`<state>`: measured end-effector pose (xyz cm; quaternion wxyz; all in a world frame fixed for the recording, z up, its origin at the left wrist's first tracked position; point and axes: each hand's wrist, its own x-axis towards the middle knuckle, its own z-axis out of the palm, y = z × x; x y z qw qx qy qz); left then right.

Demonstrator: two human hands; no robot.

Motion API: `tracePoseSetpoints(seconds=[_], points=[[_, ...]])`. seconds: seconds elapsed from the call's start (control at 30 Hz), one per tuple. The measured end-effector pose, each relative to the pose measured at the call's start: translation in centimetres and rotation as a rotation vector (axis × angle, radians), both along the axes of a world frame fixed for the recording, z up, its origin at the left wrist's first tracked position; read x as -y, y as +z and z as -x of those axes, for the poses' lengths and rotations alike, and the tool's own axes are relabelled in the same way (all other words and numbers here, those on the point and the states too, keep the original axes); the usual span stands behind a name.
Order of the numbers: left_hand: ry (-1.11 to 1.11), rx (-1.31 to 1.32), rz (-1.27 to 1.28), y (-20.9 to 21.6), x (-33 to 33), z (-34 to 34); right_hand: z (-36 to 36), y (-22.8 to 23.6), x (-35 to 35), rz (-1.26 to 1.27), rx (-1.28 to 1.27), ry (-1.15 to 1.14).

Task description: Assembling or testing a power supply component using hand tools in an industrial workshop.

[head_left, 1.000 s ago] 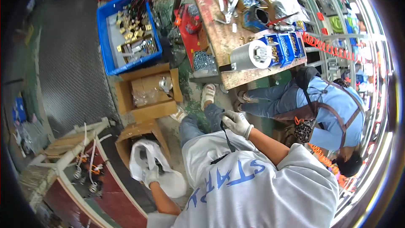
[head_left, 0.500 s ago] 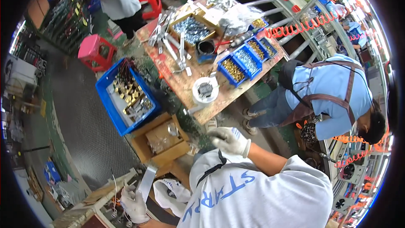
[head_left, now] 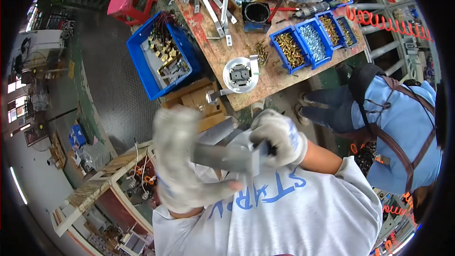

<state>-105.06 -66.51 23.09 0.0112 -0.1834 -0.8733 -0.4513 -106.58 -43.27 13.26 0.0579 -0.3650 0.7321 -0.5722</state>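
Note:
My left hand (head_left: pixel 176 161), in a white glove, is blurred in front of my chest. Its thumb and palm close on a flat grey metal bracket (head_left: pixel 220 158) that has a bent end. That end reaches to my gloved right hand (head_left: pixel 280 137), whose fingers are curled. A dark patch shows beneath the right fingers, and whether they also grip the bracket is hidden. Beyond my hands, a round silver-white housing (head_left: pixel 227 83) sits at the near corner of the worktable (head_left: pixel 263 96), with a grey block (head_left: pixel 240 74) in its middle and metal strips at its side.
Blue bins (head_left: pixel 297 70) of brass-coloured and silver screws stand on the table near a power screwdriver (head_left: pixel 313 9) and bent metal strips (head_left: pixel 213 12). Left of the table are a blue crate (head_left: pixel 148 83), a cardboard box (head_left: pixel 201 85) and a pink stool (head_left: pixel 130 5). Another person (head_left: pixel 398 128) bends at right.
My left hand has come up from the lower left to my chest with the metal bracket. My right hand is slightly further right. The view has shifted, bringing the table's near corner higher.

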Motion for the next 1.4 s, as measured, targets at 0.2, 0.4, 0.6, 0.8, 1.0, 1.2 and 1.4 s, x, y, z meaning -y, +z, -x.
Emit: tracePoseSetpoints(seconds=[0.2,0.4,0.6,0.8,1.0,1.2,1.4], points=[[-0.147,0.067,-0.246,-8.1,1.2,1.6,1.7,-3.1,-1.2,0.326,0.012,-0.058],[-0.023,-0.094,0.463,-8.6,1.2,6.3,4.3,-3.4,-2.5,-0.448,-0.115,-0.207],[-0.037,0.183,0.261,-12.5,0.5,9.3,6.0,-6.1,-2.0,-0.277,0.109,-0.338],[0.004,0.463,0.326,-15.1,-0.5,10.6,6.9,-8.6,-2.4,-0.42,0.177,-0.291],[0.083,0.484,0.199,-16.0,-0.2,10.1,7.1,-10.3,-2.4,-0.3,0.364,-0.321],[0.069,0.368,0.18,-17.1,-0.5,9.8,7.6,-9.7,-2.4,-0.351,0.197,-0.325],[0.069,0.383,0.153,-17.5,-0.6,10.0,7.4,-9.9,-2.3,-0.343,0.225,-0.348]])
